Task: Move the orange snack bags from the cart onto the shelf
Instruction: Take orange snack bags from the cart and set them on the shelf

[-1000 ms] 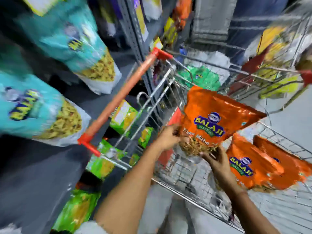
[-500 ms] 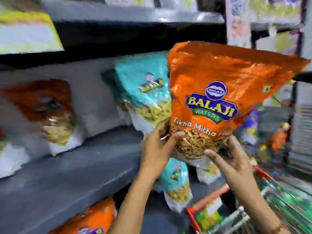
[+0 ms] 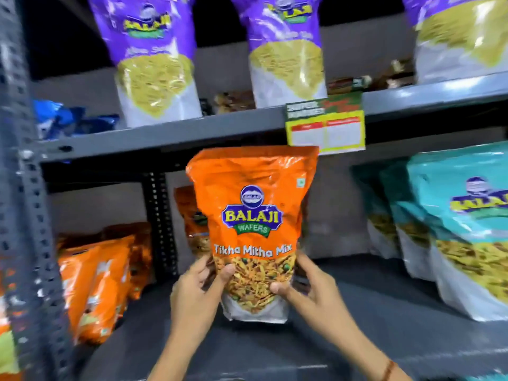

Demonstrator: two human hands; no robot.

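Orange snack bag (image 3: 253, 215), two hands (image 3: 196, 295)

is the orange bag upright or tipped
Upright: the orange bag has its sealed top uppermost and label level, held at its base by both hands.

The orange snack bag (image 3: 254, 215), lifted out of the cart a second ago, is now being held upright and square-on over the grey shelf (image 3: 384, 325), lower than before.

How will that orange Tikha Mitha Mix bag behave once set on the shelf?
The orange Tikha Mitha Mix bag looks creased and glossy, so probably floppy and somewhat slippery. Contents sit low, top flat: likely light but apt to tip. Left hand and right hand hold its base.
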